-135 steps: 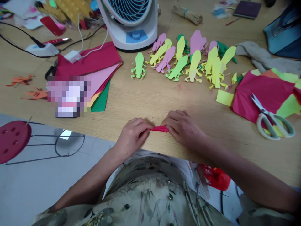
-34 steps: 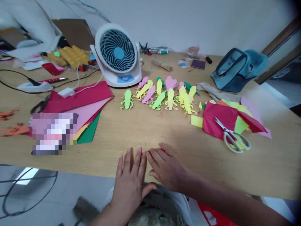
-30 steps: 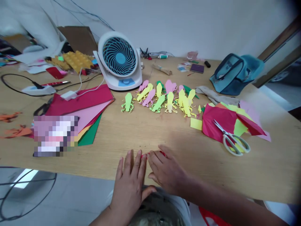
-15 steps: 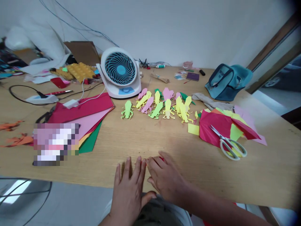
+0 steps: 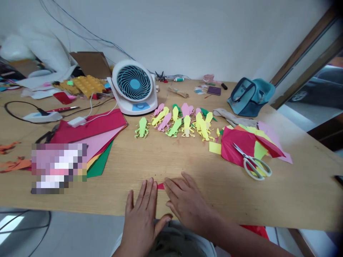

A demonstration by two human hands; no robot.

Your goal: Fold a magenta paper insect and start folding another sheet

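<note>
A small piece of red folded paper point(image 5: 160, 186) lies near the table's front edge, mostly covered by my hands, so its full shape is hidden. My left hand point(image 5: 143, 208) rests flat at its left side, fingers stretched and thumb apart. Over the right part of the paper lies my right hand point(image 5: 184, 200), with its fingers extended and pressing down. Beyond them stand several folded paper frogs, among them a light green frog point(image 5: 143, 127), a pink frog point(image 5: 164, 122) and a yellow frog point(image 5: 203, 129).
White-handled scissors point(image 5: 252, 161) lie on crumpled red paper point(image 5: 235, 142) at right. Coloured sheets point(image 5: 91, 126) spread out at left, near orange paper figures point(image 5: 16, 164). A fan point(image 5: 135, 87) and a blue bag point(image 5: 250, 96) stand behind.
My hands have moved slightly apart, and a bit of the red paper now shows between them. The camera's view has shifted a little.
</note>
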